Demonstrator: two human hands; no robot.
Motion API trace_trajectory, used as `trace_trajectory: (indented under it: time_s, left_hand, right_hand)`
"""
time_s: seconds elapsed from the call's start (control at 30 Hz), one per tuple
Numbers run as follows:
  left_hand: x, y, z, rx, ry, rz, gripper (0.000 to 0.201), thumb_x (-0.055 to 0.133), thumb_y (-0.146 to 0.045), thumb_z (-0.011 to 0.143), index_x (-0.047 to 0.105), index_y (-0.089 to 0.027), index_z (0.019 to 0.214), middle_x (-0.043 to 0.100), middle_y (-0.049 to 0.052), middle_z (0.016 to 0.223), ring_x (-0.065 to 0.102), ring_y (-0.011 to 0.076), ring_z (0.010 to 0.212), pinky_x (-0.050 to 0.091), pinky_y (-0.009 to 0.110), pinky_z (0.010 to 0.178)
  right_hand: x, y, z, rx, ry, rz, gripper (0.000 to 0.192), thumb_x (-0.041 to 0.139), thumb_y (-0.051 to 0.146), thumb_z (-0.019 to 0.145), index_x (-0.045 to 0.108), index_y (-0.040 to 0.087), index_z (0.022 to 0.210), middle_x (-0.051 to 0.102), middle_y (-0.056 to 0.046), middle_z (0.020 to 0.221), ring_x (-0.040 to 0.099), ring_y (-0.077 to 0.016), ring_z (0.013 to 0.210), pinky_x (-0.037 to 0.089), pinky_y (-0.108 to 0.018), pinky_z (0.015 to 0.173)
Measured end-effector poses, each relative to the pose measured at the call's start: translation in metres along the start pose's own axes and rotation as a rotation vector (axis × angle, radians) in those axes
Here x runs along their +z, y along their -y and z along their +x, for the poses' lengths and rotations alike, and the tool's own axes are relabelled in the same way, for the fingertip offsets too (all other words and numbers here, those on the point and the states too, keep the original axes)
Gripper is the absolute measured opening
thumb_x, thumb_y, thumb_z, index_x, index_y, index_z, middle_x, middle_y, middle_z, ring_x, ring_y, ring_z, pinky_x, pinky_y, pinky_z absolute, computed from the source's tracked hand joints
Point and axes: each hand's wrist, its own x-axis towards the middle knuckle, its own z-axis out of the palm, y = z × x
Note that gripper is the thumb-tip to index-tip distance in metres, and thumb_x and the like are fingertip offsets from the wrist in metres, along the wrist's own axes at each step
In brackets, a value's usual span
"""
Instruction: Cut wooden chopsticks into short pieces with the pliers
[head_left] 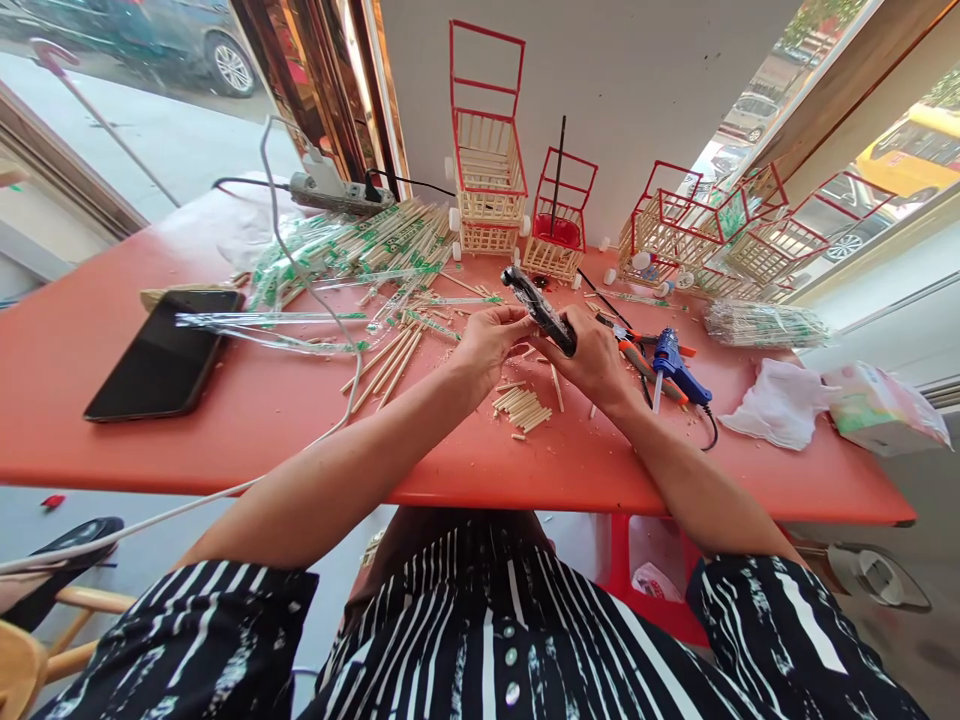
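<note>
Both hands are gripping a black tool (540, 308) above the cut sticks (521, 407). The right hand (592, 358) is wrapping its handle. The left hand (491, 338) fingertips are pinching near its middle.

- The table (112, 400) has a smooth, matt red top that looks like plastic
- The phone (166, 352) on the left has a glossy black glass face
- The tool (541, 310) gripped in the right hand (596, 362) and touched by the left hand (491, 340) is black and shiny, seemingly plastic
- The cut sticks (523, 407) near the hands are pale, bare wood, with rough crumbs around them
- The wrapped chopsticks (360, 250) at the far left sit in clear, glossy film
- The little carts (487, 170) at the far edge are pale wood with red-coated frames
- The glue gun (675, 368) is blue plastic
- The cloth (780, 402) on the right is white, soft and crumpled
</note>
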Motion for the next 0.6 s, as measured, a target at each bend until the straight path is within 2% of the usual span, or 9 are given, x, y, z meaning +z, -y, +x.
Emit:
trace_trajectory:
  time_s: [0.17,0.27,0.37,0.47,0.6]
  left_hand:
    - [0.0,0.0,-0.002,0.076,0.029,-0.032,0.039,0.103,-0.034,0.052,0.074,-0.016,0.068,0.072,0.0,0.07,0.064,0.0108,0.069,0.048,0.027,0.076]
    - [-0.003,-0.002,0.0,0.171,0.022,0.067,0.037,0.1,-0.039,0.057,0.076,-0.016,0.07,0.075,0.002,0.071,0.064,0.0116,0.069,0.047,0.027,0.075]
    - [-0.005,-0.004,0.001,0.252,0.01,0.169,0.036,0.098,-0.042,0.062,0.076,-0.015,0.072,0.077,0.005,0.073,0.069,0.0142,0.071,0.048,0.028,0.074]
    - [-0.003,-0.002,0.0,0.274,0.055,0.213,0.038,0.097,-0.044,0.063,0.077,-0.014,0.076,0.08,0.008,0.077,0.074,0.0185,0.077,0.053,0.03,0.078]
    - [0.002,0.005,0.002,0.283,0.123,0.254,0.043,0.096,-0.049,0.063,0.079,-0.013,0.081,0.082,0.01,0.082,0.077,0.0211,0.08,0.058,0.033,0.08]
  right_hand:
    - [-0.001,0.0,0.001,-0.019,-0.003,0.084,0.053,0.062,0.073,0.091,0.059,0.02,0.087,0.063,-0.004,0.079,0.047,-0.0168,0.068,0.029,-0.03,0.065]
    - [-0.006,0.0,0.004,-0.02,0.016,0.27,0.053,0.066,0.072,0.089,0.065,0.019,0.087,0.061,-0.001,0.075,0.048,-0.0152,0.067,0.033,-0.03,0.064]
    - [-0.013,0.001,0.007,-0.001,-0.019,0.506,0.054,0.069,0.073,0.088,0.07,0.019,0.091,0.061,-0.001,0.077,0.049,-0.0143,0.068,0.038,-0.03,0.065]
    - [-0.018,0.004,0.007,0.011,-0.014,0.651,0.052,0.073,0.072,0.085,0.07,0.02,0.092,0.059,0.001,0.075,0.048,-0.0129,0.065,0.04,-0.03,0.064]
    - [-0.021,0.006,0.006,-0.02,0.003,0.712,0.051,0.077,0.071,0.083,0.065,0.021,0.087,0.062,0.001,0.074,0.055,-0.0136,0.067,0.044,-0.03,0.066]
